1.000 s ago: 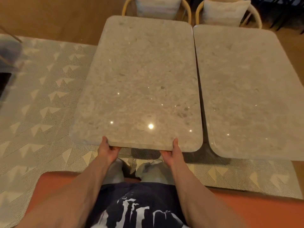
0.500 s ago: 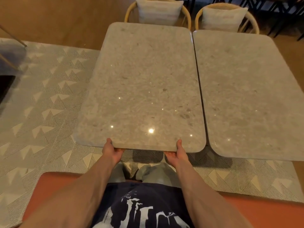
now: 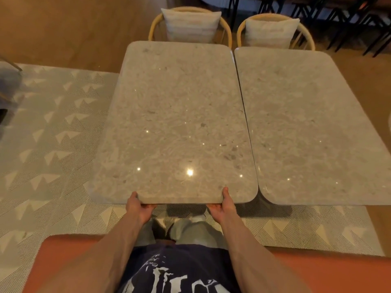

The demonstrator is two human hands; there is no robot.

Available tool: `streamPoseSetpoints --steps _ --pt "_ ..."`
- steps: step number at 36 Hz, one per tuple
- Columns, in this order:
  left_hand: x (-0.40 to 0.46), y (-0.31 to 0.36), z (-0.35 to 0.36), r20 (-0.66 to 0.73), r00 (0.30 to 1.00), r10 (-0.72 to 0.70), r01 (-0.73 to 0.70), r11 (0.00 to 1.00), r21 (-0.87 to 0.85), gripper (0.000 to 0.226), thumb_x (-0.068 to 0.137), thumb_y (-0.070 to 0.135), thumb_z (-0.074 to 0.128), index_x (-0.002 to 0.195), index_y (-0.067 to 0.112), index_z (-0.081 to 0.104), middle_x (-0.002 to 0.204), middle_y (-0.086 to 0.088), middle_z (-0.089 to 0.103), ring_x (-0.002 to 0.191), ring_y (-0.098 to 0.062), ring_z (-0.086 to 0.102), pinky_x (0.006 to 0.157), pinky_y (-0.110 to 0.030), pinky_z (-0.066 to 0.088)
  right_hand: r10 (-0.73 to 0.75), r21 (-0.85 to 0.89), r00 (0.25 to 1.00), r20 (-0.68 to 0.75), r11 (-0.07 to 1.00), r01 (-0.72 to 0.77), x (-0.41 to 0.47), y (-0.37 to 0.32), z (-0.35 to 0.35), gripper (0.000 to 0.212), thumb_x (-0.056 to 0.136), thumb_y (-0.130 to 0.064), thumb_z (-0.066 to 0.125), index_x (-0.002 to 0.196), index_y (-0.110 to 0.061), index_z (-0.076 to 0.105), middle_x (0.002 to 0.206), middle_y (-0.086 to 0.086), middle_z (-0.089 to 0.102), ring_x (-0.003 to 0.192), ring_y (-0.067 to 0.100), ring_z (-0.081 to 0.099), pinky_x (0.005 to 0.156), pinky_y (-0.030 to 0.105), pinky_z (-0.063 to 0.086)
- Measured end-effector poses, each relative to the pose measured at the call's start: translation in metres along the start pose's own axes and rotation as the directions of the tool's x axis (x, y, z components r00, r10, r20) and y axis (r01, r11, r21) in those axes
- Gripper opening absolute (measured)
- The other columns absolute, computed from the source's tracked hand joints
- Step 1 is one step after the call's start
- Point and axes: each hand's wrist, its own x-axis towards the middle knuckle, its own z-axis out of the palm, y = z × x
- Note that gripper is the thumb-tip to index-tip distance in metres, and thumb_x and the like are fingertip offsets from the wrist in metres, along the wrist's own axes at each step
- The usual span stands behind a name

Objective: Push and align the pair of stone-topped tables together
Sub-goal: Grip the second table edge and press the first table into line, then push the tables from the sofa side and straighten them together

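The left table (image 3: 175, 123) lies straight ahead of the person, its long axis running away from the body toward the two cushioned chairs (image 3: 190, 26); the right table (image 3: 313, 127) sits just beside it on the person's right, parallel, with only a thin dark seam between their long edges; that seam looks closed or nearly so along most of its length, though at the rounded near corners a small wedge of shadow opens, and the near edges seem close to level, the left table's far edge reaching a little further than its neighbour's; the coming move, as I judge it, turns on this sideways relation, a last nudge rightward and a slight squaring of the ends; the right hand (image 3: 224, 205) is the nearer to the seam, the left hand (image 3: 137, 208) well apart from it; both clasp the left table's near short edge, thumbs up on the stone, fingers curled under out of sight, palms turned inward; the forearms reach forward and converge from a seat on an orange bench (image 3: 69, 261); beneath lies a patterned rug (image 3: 48, 144).
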Motion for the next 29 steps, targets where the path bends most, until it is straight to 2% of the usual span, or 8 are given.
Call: streamPoseSetpoints --steps 4,6,9,11,14,18,22,29 --pt "0.003 0.011 -0.003 -0.065 0.998 0.018 0.001 0.96 0.281 0.024 0.104 0.018 0.043 0.121 0.005 0.055 0.12 -0.02 0.061 0.113 -0.035 0.061 0.102 -0.055 0.05 -0.022 -0.133 0.998 -0.061 0.991 0.014 0.004 0.0 0.0 0.058 0.099 -0.038 0.06 0.144 -0.005 0.046 0.138 0.023 0.057 0.126 0.041 0.057 0.108 0.058 0.046" --pt "0.002 0.023 -0.005 -0.13 0.986 0.105 -0.004 0.793 0.609 0.016 0.099 0.007 0.042 0.1 0.0 0.056 0.104 -0.023 0.064 0.089 -0.034 0.067 0.088 -0.052 0.058 -0.099 -0.428 0.981 -0.166 0.904 0.019 0.005 -0.001 0.003 0.054 0.099 -0.046 0.056 0.132 -0.003 0.05 0.124 0.024 0.064 0.112 0.042 0.065 0.098 0.057 0.053" --pt "-0.008 0.041 0.002 -0.051 0.957 0.286 -0.096 0.479 0.872 0.026 0.086 0.013 0.05 0.072 -0.004 0.064 0.072 -0.021 0.071 0.055 -0.032 0.069 0.058 -0.038 0.06 -0.252 -0.868 0.94 -0.229 0.49 -0.079 -0.009 -0.006 0.014 0.047 0.102 -0.041 0.044 0.109 0.004 0.056 0.09 0.028 0.071 0.077 0.041 0.074 0.075 0.056 0.062" --pt "-0.012 0.052 0.018 0.055 0.917 0.395 -0.2 0.336 0.92 0.04 0.08 0.021 0.049 0.053 -0.001 0.069 0.056 -0.017 0.07 0.046 -0.03 0.068 0.047 -0.032 0.057 -0.312 -0.985 0.943 -0.118 0.156 -0.071 -0.019 -0.006 0.035 0.032 0.096 -0.024 0.048 0.1 0.004 0.064 0.083 0.021 0.073 0.07 0.034 0.074 0.073 0.049 0.064" --pt "-0.014 0.056 0.056 0.202 0.902 0.382 -0.338 0.335 0.879 0.043 0.094 0.02 0.05 0.061 0.001 0.07 0.057 -0.017 0.07 0.044 -0.027 0.066 0.043 -0.031 0.056 -0.387 -0.99 0.916 0.108 -0.129 0.062 -0.024 0.006 0.081 0.031 0.09 -0.019 0.049 0.082 0.002 0.07 0.073 0.015 0.075 0.064 0.029 0.073 0.074 0.044 0.064" --pt "-0.024 0.063 0.112 0.374 0.884 0.28 -0.464 0.428 0.776 0.023 0.095 0.013 0.055 0.079 0.002 0.069 0.08 -0.024 0.067 0.062 -0.03 0.063 0.057 -0.041 0.059 -0.338 -0.934 0.891 0.304 0.079 0.349 -0.022 0.04 0.154 0.034 0.094 -0.018 0.054 0.086 0.012 0.068 0.061 0.015 0.065 0.05 0.023 0.061 0.055 0.032 0.055" --pt "-0.037 0.092 0.149 0.527 0.785 0.326 -0.619 0.431 0.656 0.016 0.096 0.019 0.058 0.099 0.011 0.072 0.103 -0.011 0.074 0.091 -0.029 0.072 0.085 -0.049 0.059 -0.341 -0.828 0.814 0.469 0.15 0.54 -0.028 0.059 0.211 0.018 0.095 -0.024 0.057 0.086 -0.013 0.069 0.087 0.008 0.073 0.072 0.021 0.068 0.076 0.041 0.058" --pt "-0.067 0.191 0.194 0.635 0.612 0.471 -0.777 0.508 0.373 0.022 0.102 0.023 0.052 0.109 0.016 0.071 0.116 -0.007 0.072 0.109 -0.026 0.068 0.091 -0.042 0.056 -0.348 -0.617 0.642 0.683 0.196 0.762 -0.062 0.069 0.312 0.017 0.102 -0.03 0.053 0.096 -0.029 0.069 0.1 -0.004 0.073 0.097 0.016 0.07 0.088 0.032 0.056"
